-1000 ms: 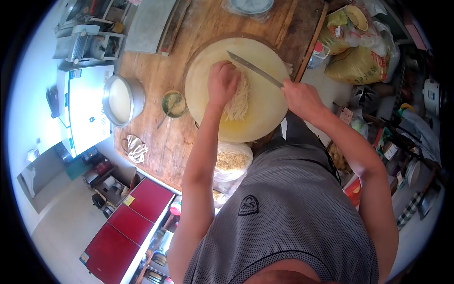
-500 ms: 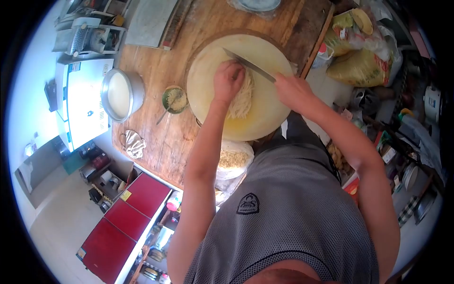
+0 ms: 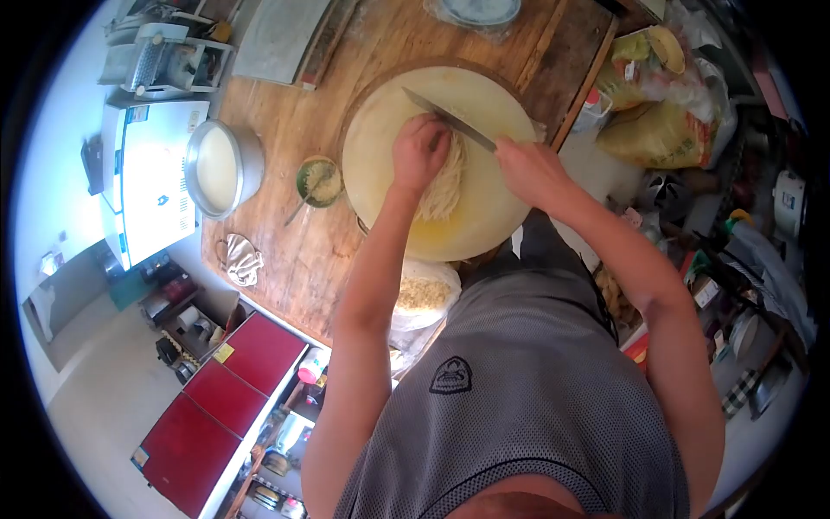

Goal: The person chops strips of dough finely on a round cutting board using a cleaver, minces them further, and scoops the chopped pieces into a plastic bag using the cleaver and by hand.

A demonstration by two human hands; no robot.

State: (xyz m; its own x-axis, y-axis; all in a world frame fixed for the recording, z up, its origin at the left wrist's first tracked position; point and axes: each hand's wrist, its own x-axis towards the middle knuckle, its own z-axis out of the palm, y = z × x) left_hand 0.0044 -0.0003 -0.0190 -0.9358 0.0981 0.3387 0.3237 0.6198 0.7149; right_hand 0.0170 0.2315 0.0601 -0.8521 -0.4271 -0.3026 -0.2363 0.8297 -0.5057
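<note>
A round, pale chopping board lies on the wooden table. On it is a pile of thin, pale yellow shreds, perhaps a cut vegetable or noodles; I cannot tell which. My left hand has its fingers curled down at the top of the pile, right beside the blade, and what lies under the fingertips is hidden. My right hand grips the handle of a kitchen knife. The blade slants up and left across the board, past my left fingertips.
Left of the board stand a green bowl with chopped food and a spoon, and a metal pot of whitish contents. A cloth lies near the table edge. A bag of crumbly food sits close to my waist. Sacks are at right.
The knife and my right hand have shifted slightly to the left. My left hand stays curled at the shreds. The whole view has tilted a little.
</note>
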